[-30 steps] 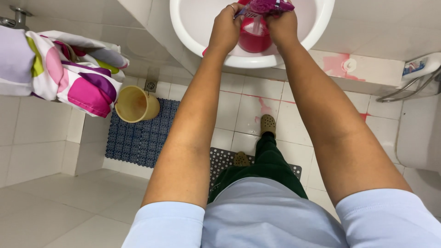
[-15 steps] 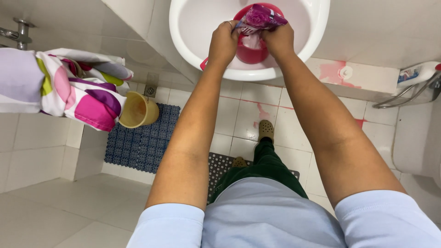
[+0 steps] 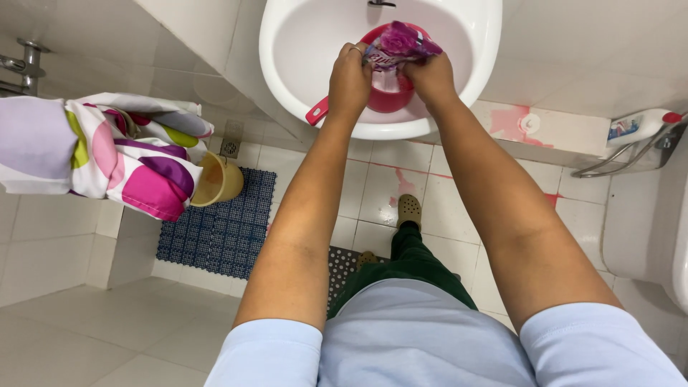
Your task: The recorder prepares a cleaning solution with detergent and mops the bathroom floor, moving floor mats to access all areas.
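Standing over a white washbasin (image 3: 287,86) fixed to the tiled wall, with a red handled scoop (image 3: 390,97) sitting down in the bowl — placed there, likely, so spills land in the basin. Gripping a purple plastic sachet (image 3: 401,46) right above the scoop's mouth: left hand (image 3: 349,75) pinching one end, right hand (image 3: 430,75) clenching the other, both keeping it taut over the opening. Hanging off to the left — a spotted cloth (image 3: 129,154).

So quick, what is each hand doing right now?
Left hand: closed on the purple packet, over the red scoop in the sink.
Right hand: closed on the same packet.
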